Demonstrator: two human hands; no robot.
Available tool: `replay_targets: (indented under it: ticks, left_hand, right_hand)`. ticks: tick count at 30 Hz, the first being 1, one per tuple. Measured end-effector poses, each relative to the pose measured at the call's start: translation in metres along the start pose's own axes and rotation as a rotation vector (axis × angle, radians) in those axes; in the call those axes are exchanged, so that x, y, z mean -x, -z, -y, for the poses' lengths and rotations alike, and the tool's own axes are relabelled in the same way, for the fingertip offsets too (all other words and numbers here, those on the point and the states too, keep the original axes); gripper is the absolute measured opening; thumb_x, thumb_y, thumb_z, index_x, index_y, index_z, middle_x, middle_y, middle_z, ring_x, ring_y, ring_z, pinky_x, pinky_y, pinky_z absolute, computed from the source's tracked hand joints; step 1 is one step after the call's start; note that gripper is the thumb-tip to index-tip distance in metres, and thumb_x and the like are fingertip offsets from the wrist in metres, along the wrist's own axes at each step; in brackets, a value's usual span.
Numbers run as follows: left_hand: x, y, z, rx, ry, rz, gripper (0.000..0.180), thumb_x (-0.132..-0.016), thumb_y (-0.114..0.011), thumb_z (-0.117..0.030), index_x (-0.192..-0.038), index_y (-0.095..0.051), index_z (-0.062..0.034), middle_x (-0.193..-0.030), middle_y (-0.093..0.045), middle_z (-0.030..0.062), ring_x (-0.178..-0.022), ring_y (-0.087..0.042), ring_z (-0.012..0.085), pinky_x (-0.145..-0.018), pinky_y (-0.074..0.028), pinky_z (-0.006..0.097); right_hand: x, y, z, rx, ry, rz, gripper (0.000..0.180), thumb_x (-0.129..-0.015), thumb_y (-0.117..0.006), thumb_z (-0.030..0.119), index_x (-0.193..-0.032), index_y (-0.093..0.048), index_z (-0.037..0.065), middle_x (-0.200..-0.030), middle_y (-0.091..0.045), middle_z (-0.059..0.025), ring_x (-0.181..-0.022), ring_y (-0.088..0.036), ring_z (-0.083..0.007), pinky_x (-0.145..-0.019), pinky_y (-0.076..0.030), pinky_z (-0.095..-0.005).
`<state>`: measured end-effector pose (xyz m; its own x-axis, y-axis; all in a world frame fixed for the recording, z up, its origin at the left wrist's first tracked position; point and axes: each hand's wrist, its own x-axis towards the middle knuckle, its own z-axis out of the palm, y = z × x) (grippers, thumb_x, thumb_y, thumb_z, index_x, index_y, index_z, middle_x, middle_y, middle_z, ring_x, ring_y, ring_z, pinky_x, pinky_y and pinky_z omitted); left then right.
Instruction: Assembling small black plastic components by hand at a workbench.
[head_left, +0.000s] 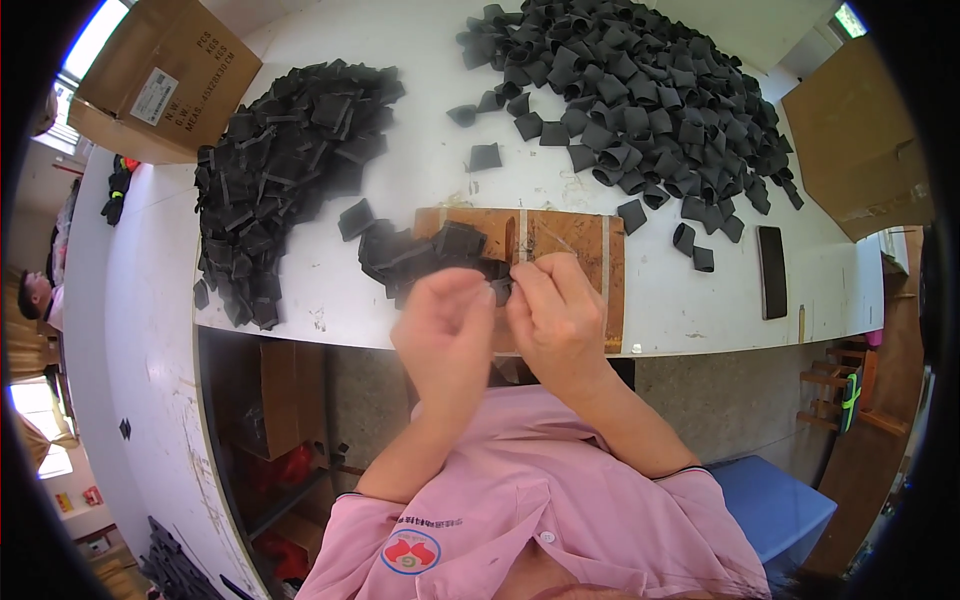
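My two hands meet over the near edge of a brown wooden board (570, 235) lying on the white table. My left hand (445, 325) is curled with its fingertips pinched together, slightly blurred, at one side of a small black fabric loop (501, 290). On the other side my right hand (557, 315) grips the same loop between thumb and bent fingers. A loose cluster of black fabric pieces (395, 250) lies just beyond my left hand, partly on the board. The fingertips hide most of the held loop.
A dark heap of flat black pieces (290, 170) lies at the left, and a larger pile of black fabric loops (640, 100) at the far right. Cardboard boxes (185, 80) stand at both sides. A black phone (772, 272) lies at the right; below is a blue bin (775, 505).
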<state>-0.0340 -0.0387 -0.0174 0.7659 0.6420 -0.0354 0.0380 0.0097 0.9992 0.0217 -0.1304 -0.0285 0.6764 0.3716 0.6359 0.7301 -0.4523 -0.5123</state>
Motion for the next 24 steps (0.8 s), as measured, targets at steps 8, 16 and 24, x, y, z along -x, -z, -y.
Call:
replay_targets:
  ticks: [8, 16, 24]
  left_hand:
    - [-0.009, 0.013, 0.000, 0.079, -0.103, 0.230, 0.021, -0.079, -0.047, 0.009, -0.100, -0.049, 0.0036, -0.081, -0.058, 0.0064, -0.062, -0.050, 0.0028, -0.046, -0.036, 0.015]
    - [-0.028, 0.008, -0.046, 0.949, 0.285, 0.345, 0.021, -0.083, -0.042, 0.003, -0.104, -0.045, 0.0034, -0.074, -0.055, 0.0097, -0.040, -0.037, 0.0035, -0.037, -0.027, 0.017]
    - [-0.049, 0.012, -0.032, 1.449, 0.572, 0.585, 0.030, -0.085, -0.034, 0.001, -0.113, -0.042, 0.0085, -0.078, -0.055, 0.0116, -0.033, -0.030, 0.0060, -0.035, -0.025, 0.020]
  right_hand:
    - [-0.008, 0.022, -0.016, -1.620, -1.095, 0.477, 0.012, -0.079, -0.057, 0.006, -0.089, -0.059, 0.000, -0.075, -0.053, -0.0003, -0.061, -0.046, -0.0067, -0.052, -0.037, -0.0206]
    - [-0.050, 0.047, 0.007, -1.473, -0.880, 0.560, 0.025, -0.088, -0.051, 0.026, -0.077, -0.051, 0.004, -0.066, -0.042, 0.0039, -0.053, -0.031, -0.0035, -0.045, -0.025, -0.0179]
    - [-0.073, 0.025, -0.015, -1.406, -0.770, 0.609, 0.025, -0.088, -0.052, 0.028, -0.076, -0.052, 0.005, -0.067, -0.045, 0.0051, -0.053, -0.031, -0.0011, -0.045, -0.024, -0.0145]
